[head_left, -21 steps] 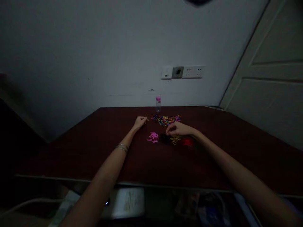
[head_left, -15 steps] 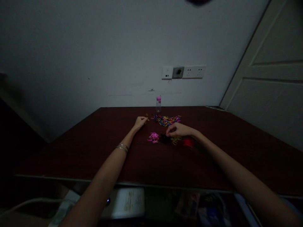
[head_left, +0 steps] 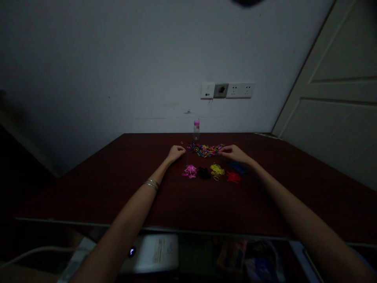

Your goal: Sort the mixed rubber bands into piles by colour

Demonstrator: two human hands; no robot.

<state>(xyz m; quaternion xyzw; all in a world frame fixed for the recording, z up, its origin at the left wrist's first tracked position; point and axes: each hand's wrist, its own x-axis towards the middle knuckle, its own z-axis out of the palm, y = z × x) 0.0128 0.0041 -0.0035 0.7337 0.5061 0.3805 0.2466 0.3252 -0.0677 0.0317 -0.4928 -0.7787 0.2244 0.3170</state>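
- At the far side of the table (head_left: 182,206), the mixed bands (head_left: 205,150) lie between both hands, just in front of the bottle (head_left: 196,131).
- The right hand (head_left: 232,152) has its fingertips at their right edge, thumb and forefinger nearly together; I can't tell if they grip one.
- The left hand (head_left: 176,152) rests near their left edge, fingers curled; what it holds, I can't tell.
- Nearer me: pink (head_left: 190,170), black (head_left: 204,173), yellow (head_left: 217,169), red (head_left: 233,177) and blue piles (head_left: 238,168).
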